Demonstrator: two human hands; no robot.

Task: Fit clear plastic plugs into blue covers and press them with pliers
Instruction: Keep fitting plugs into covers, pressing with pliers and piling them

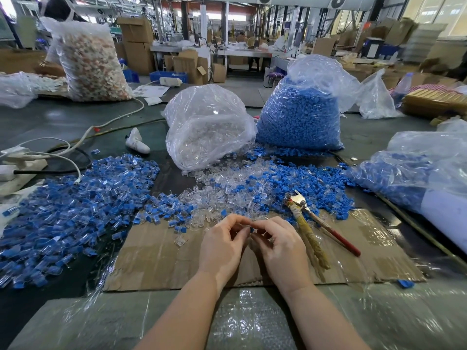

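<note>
Sprawling across the left of the table, a heap of assembled pieces [70,215] suggests much is already done. At centre, over the cardboard sheet [161,258], the left hand [222,246] and right hand [280,246] meet, fingers pinched around a clear plug [243,224] and a small blue cover [252,230], apparently fitting them together. Behind lie loose clear plugs [222,193] and blue covers [283,180], with full bags beyond, so plenty remains. Right of the hands, the pliers [307,221] rest unheld. No writing is legible.
</note>
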